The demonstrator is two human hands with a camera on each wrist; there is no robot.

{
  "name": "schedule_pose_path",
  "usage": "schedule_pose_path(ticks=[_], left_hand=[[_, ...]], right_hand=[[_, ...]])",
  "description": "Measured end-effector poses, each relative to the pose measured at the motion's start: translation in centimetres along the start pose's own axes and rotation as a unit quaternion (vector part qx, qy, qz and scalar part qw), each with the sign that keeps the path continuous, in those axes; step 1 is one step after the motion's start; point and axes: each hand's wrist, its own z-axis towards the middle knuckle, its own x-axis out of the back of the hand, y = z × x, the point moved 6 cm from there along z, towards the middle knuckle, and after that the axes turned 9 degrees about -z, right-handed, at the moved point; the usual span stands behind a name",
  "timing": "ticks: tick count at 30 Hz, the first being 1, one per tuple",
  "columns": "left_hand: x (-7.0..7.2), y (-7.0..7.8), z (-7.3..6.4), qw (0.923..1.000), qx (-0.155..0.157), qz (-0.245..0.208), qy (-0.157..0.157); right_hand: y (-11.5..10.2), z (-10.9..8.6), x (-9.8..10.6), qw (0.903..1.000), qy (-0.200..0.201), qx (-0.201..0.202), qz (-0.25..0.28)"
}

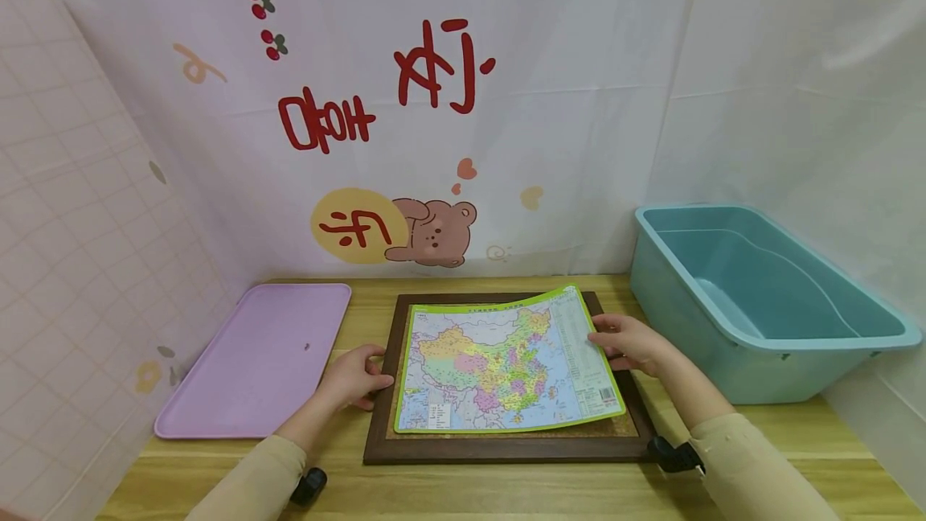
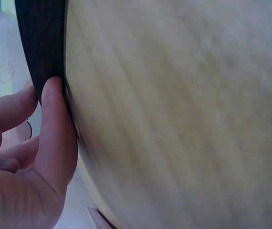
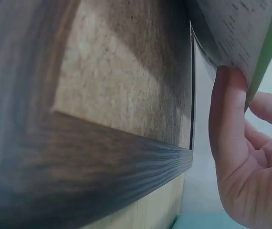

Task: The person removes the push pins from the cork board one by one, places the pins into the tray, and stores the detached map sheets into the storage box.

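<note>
A dark brown-framed corkboard (image 1: 506, 450) lies on the wooden table. Over it is a map sheet (image 1: 473, 380) with a green border, its right side curling up off the cork. My right hand (image 1: 637, 344) pinches the sheet's right edge; in the right wrist view the thumb (image 3: 229, 114) lies on one face of the map, the fingers on the other. My left hand (image 1: 354, 380) holds the left side of the frame. Up close in the left wrist view, thumb (image 2: 55, 129) and index finger stand at either side of the dark frame bar (image 2: 41, 38).
At the left lies a flat lilac tray (image 1: 264, 360), close by the left forearm. A deep teal tub (image 1: 723, 360) stands at the right, beyond the right hand. A white cloth with printed drawings (image 1: 564, 119) hangs behind the table (image 1: 521, 497).
</note>
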Motion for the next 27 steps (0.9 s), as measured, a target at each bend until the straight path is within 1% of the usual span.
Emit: schedule_pose_path(ticks=[9, 27], left_hand=[[0.03, -0.13, 0.03, 1.0, 0.003, -0.001, 0.001], [0.01, 0.02, -0.07, 1.0, -0.001, 0.005, 0.0]], right_hand=[[0.23, -0.08, -0.13, 0.9998, 0.007, 0.014, -0.009], [0.26, -0.62, -0.12, 0.9981, 0.031, 0.05, -0.021]])
